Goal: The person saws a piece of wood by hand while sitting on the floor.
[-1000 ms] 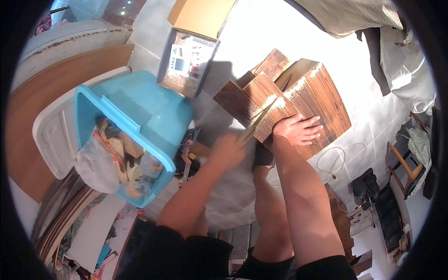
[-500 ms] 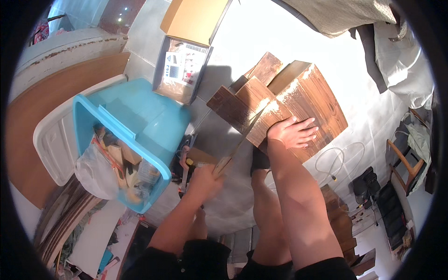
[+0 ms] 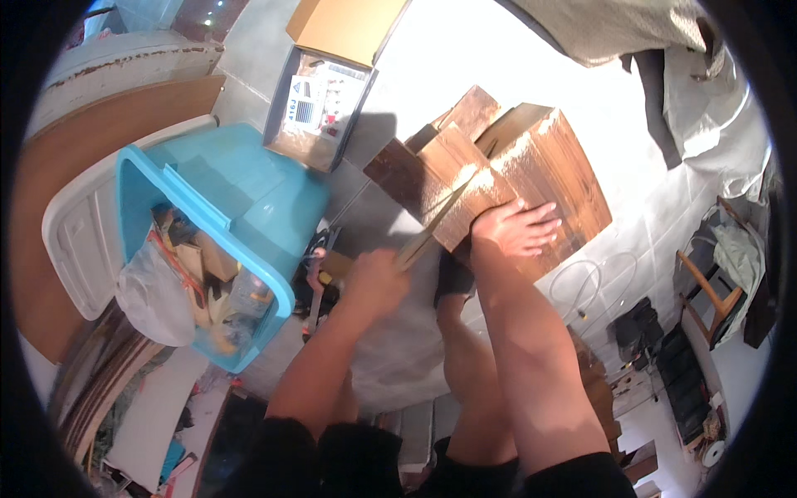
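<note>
My left hand (image 3: 378, 280) is closed round the pale handle of a handsaw, slightly blurred by motion. The long, thin saw blade (image 3: 448, 206) slants up and right, its far part lying across a brown wooden board (image 3: 452, 158). Light dust, brightly lit, lies on the wood around the blade. My right hand (image 3: 516, 228) rests flat with fingers apart on the brown wood to the right of the blade. Under and beside the board stands a thick, box-like wooden piece (image 3: 573, 174) with visible grain. Another short board end (image 3: 477, 112) sticks out behind.
At the left a blue plastic bin (image 3: 249, 178) lies tipped, holding wood scraps and a clear bag. An open carton (image 3: 320, 112) with a packet inside is beyond it. Tools (image 3: 315, 278) lie beside the bin; a thin cable (image 3: 581, 286) loops on the tiled floor at right.
My left hand has pushed the saw forward and up toward the board, so less blade shows on the near side. My right hand stays on the wood. The whole view has shifted slightly.
</note>
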Motion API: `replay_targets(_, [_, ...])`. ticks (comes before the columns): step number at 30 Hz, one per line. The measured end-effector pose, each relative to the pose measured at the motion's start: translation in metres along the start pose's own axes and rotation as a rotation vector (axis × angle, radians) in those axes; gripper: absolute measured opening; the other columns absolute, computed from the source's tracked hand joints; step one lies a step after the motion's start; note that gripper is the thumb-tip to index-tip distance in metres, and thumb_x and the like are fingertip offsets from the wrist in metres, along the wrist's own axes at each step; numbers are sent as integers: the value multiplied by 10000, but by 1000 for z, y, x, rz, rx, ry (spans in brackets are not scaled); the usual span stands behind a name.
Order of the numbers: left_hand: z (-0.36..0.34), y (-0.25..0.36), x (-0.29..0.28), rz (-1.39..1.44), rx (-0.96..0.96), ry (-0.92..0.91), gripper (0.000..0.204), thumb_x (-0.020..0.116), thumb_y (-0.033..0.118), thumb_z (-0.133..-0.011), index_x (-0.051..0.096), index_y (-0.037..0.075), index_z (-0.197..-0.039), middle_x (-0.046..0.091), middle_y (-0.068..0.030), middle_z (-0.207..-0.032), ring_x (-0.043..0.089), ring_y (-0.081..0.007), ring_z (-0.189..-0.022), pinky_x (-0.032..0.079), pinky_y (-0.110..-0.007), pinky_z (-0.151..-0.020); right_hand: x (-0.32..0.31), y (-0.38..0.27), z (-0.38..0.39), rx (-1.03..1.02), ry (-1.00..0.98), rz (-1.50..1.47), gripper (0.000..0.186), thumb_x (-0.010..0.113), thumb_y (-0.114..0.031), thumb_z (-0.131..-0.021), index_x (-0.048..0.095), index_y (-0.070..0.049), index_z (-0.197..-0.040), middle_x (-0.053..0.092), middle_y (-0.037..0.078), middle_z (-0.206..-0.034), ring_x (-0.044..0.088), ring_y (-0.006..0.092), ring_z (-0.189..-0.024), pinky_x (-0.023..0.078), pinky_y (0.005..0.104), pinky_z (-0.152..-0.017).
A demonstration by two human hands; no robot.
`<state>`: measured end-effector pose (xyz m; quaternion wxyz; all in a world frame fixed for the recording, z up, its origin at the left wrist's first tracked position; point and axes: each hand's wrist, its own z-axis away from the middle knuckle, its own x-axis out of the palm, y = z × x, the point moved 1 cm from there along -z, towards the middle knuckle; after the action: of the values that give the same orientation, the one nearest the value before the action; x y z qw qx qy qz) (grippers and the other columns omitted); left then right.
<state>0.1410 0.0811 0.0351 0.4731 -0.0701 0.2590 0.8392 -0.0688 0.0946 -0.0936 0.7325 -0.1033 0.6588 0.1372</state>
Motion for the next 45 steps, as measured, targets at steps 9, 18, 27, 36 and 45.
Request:
replay_targets(9, [26, -14, -5, -23, -19, -21, 218, 661, 203, -840, 730, 22, -940, 721, -255, -962, 690, -468, -922, 550, -546, -847, 2, 3, -1, 19, 17, 54, 689, 364, -460, -1068, 170, -170, -1662, 111, 198, -1718, 108, 438, -1575, 126, 677, -1217])
replay_targets(18, [-27, -1, 22, -14, -19, 6, 267, 682, 218, -810, 730, 8, -968, 720, -262, -949, 684, -487, -932, 550, -548, -841, 2, -3, -3, -7, 15, -31, 696, 345, -475, -1070, 161, -161, -1663, 92, 219, -1717, 101, 454, -1574, 111, 667, -1224])
replay_targets(27, [-64, 27, 17, -22, 10, 87, 258, 670, 217, -846, 722, 2, -981, 711, -276, -947, 674, -488, -929, 545, -537, -822, 3, -12, 2, -24, -8, -13, 695, 319, -495, -1067, 179, -159, -1659, 101, 224, -1713, 99, 453, -1573, 127, 685, -1211])
replay_targets(36, [12, -13, -2, 14, -2, -1, 243, 649, 216, -873, 717, -4, -951, 713, -268, -934, 671, -479, -908, 545, -506, -790, 2, -5, 3, 11, 10, -18, 700, 350, -485, -1060, 168, -181, -1664, 95, 204, -1718, 101, 453, -1574, 129, 683, -1213])
replay_targets(45, [56, -24, -10, 52, -3, 38, 214, 643, 180, -874, 710, -23, -886, 696, -288, -883, 669, -492, -876, 564, -476, -777, 6, 2, -5, 14, 35, -29, 710, 342, -496, -1053, 174, -172, -1662, 104, 209, -1716, 110, 462, -1568, 137, 695, -1205])
